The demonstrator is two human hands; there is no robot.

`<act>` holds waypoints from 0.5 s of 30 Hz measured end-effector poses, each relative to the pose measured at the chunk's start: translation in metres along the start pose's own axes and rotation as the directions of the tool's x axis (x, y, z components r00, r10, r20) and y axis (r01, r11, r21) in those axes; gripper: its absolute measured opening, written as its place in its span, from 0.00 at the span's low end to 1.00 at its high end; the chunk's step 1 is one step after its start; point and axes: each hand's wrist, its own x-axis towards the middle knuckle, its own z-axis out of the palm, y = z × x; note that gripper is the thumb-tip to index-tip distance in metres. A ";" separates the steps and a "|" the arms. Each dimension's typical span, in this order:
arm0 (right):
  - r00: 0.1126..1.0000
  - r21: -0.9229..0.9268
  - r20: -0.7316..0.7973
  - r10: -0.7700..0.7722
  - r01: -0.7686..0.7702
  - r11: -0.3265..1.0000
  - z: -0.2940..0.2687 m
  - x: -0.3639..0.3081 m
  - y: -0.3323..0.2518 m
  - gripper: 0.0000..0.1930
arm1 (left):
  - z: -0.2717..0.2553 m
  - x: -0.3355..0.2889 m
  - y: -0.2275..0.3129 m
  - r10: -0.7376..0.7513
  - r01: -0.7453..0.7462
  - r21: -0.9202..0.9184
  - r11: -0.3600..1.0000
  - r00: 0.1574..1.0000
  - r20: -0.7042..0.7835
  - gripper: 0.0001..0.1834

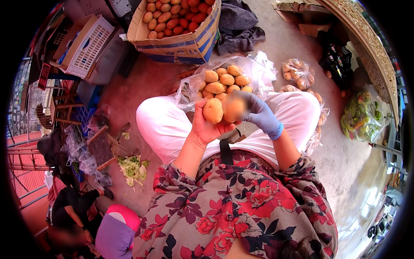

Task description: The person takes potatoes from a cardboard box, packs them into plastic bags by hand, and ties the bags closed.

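Observation:
My bare left hand (202,125) is closed around a smooth tan potato (212,111), its thumb along the potato's side. My right hand (265,117), in a blue glove, grips a second potato (233,109), partly blurred, right beside the first. The left fingertips reach under this second potato. Just beyond both hands, between my knees, an open clear plastic bag (259,71) holds a heap of loose potatoes (214,87). The bag's rim is spread outward, and my hands hide the near part of the heap.
Beyond the bag stands a large carton (172,48) full of reddish-orange potato-like produce, with dark cloth (238,26) beside it. Filled bags (298,73) and bagged greens (363,116) lie rightward. Leftward are leaf scraps (133,169), a white crate (89,45) and another person (71,207).

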 end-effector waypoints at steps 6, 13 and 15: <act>0.973 -0.413 -0.069 -0.221 0.173 0.894 0.016 -0.001 -0.012 0.32 | 0.002 -0.005 0.000 0.211 -0.161 0.284 0.945 0.965 -0.158 0.38; 0.954 -0.472 -0.092 -0.284 0.209 0.856 0.022 -0.002 -0.008 0.27 | -0.005 -0.005 -0.001 0.270 -0.251 0.233 0.940 0.961 -0.053 0.33; 0.942 -0.516 -0.128 -0.309 0.203 0.832 0.015 -0.003 0.006 0.23 | 0.004 -0.003 -0.004 0.265 -0.259 0.212 0.943 0.964 -0.004 0.33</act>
